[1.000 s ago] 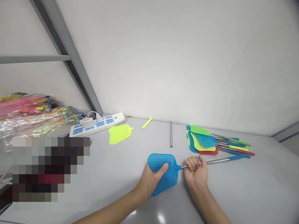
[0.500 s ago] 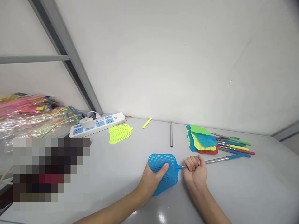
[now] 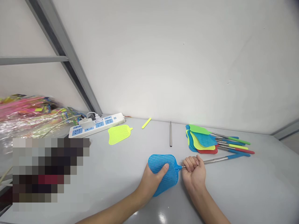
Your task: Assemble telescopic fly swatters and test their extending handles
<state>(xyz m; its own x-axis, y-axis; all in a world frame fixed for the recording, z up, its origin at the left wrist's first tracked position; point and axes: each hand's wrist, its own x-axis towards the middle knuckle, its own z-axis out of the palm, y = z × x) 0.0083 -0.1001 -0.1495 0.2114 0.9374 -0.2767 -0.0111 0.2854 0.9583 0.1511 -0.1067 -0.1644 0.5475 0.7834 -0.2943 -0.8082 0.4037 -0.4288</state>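
Observation:
A blue fly swatter lies across both hands, its perforated head to the left and its blue grip to the right. My left hand clasps the head, thumb on top and fingers hidden beneath. The fingers of my right hand are wrapped round the metal rod just beyond the neck. Behind my right hand lies a pile of fly swatters in blue, green, yellow and red. Farther back rest a loose metal tube, a yellow handle sleeve and a separate yellow swatter head.
A white power strip with plugs in it sits at the back left. Clear plastic bags of colourful items are heaped at far left, below a grey metal frame. A pixelated patch hides the left front. The wall bounds the grey table.
Both hands keep their hold on the blue fly swatter. My right hand has shifted very slightly left, toward the swatter's head; the view has also moved a little.

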